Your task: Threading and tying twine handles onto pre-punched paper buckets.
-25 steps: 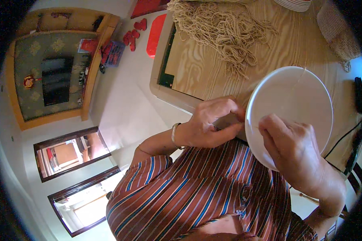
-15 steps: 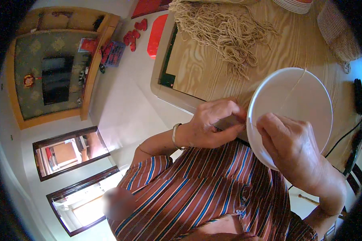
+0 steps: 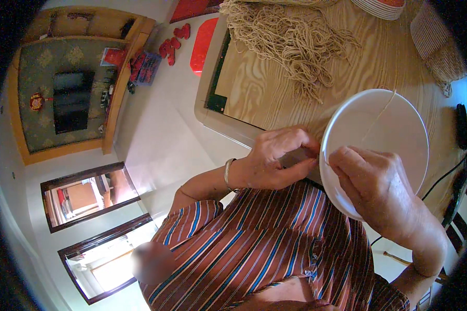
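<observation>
A white bowl-like container (image 3: pixel 399 122) tilts over the table's near edge, its round mouth facing me. A thin beige strand of yarn (image 3: pixel 379 115) crosses its far rim and runs down inside toward my right hand. Over the bowl's near side, my right hand (image 3: pixel 379 186) is closed, thumb and fingers pinched together at the strand. At the bowl's left edge, my left hand (image 3: pixel 283 158) holds thumb and forefinger curled together; their tips touch or nearly touch the rim, and what lies between them is too small to make out.
A tangled heap of beige yarn (image 3: pixel 290 46) lies on the wooden table (image 3: pixel 259 98). Striped woven baskets (image 3: pixel 430 36) stand at the far right, near a dark cable (image 3: pixel 446 179). Left of the table are a red stool top (image 3: pixel 203 46) and a basket (image 3: pixel 148 70) on the floor.
Almost nothing differs. The bowl's far rim and the strand have shifted down very slightly; both hands keep their places and grips.
</observation>
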Demonstrator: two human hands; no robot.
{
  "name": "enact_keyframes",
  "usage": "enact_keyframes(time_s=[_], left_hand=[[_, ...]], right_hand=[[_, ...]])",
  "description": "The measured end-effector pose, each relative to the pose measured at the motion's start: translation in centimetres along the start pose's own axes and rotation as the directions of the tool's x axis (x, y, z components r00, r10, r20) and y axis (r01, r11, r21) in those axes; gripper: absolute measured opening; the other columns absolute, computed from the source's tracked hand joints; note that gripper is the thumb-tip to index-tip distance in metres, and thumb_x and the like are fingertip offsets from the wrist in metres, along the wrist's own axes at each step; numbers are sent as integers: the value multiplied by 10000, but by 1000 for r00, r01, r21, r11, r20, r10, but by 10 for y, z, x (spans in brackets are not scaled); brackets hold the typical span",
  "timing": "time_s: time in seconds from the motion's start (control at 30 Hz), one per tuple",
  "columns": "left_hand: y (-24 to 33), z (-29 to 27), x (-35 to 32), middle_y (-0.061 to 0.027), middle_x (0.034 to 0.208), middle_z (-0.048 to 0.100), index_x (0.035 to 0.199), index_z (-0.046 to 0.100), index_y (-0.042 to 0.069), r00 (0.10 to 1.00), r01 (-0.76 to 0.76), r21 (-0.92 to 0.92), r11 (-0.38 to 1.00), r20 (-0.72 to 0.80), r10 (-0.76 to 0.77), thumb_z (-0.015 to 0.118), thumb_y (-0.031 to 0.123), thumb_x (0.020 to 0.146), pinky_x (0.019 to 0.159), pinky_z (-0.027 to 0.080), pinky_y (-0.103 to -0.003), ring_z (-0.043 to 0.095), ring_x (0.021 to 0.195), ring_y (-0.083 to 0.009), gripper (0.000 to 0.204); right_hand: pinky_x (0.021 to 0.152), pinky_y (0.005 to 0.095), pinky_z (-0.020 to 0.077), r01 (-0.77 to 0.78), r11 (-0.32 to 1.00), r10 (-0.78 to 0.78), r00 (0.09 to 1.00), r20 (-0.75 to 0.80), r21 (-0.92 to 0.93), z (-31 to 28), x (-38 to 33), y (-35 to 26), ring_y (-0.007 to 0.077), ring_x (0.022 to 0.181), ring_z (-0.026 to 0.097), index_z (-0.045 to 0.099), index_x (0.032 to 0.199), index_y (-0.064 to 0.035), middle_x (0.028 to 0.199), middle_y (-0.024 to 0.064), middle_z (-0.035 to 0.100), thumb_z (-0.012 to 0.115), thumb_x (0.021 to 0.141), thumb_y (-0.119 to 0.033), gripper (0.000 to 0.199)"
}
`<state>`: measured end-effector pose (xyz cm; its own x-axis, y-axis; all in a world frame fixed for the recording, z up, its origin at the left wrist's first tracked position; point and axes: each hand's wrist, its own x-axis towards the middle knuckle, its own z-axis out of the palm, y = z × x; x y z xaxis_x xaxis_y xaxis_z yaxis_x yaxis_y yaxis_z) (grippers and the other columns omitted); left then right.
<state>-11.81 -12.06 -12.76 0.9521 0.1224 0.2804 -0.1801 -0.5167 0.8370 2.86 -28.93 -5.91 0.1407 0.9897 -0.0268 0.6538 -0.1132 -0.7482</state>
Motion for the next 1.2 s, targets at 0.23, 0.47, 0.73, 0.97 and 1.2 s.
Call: enact_keyframes(time_s=[0.23,0.47,0.73,0.97,1.2], left_hand=[[0,0,-1,-111,816,629,896,594,23,1000,18,-10,1000,14,-18,683,12,745,662,519,-340,646,744,-265,176],[-2,1,-1,-109,821,632,897,597,24,1000,5,-34,999,3,-5,685,11,744,665,523,-337,649,750,-263,177],[-5,2,-5,-102,820,631,884,598,21,1000,8,-25,1000,0,-8,680,12,744,669,522,-331,648,751,-256,162],[-3,2,-3,-100,813,629,881,596,20,1000,6,-36,999,-1,-6,680,6,741,669,522,-331,646,751,-256,164],[-4,3,-4,-95,801,628,880,597,23,1000,-14,-19,1000,-19,13,678,-5,738,650,524,-325,648,728,-243,166]], right_hand=[[590,413,483,-35,999,34,999,19,37,0,4,2,369,674,607,541,885,-17,742,168,584,604,813,-13,96],[608,406,487,-67,995,65,998,27,79,1,4,3,371,698,611,545,897,-9,759,175,590,592,829,-4,83],[614,379,487,-144,972,139,989,43,185,0,4,5,356,697,619,556,882,-8,759,169,596,596,833,-2,64],[620,374,487,-139,971,138,990,19,195,4,6,6,348,697,624,562,888,-14,751,165,596,591,839,-6,58],[633,369,492,-133,966,130,991,26,221,7,8,8,344,714,632,567,904,-16,758,165,601,579,856,-17,50]])
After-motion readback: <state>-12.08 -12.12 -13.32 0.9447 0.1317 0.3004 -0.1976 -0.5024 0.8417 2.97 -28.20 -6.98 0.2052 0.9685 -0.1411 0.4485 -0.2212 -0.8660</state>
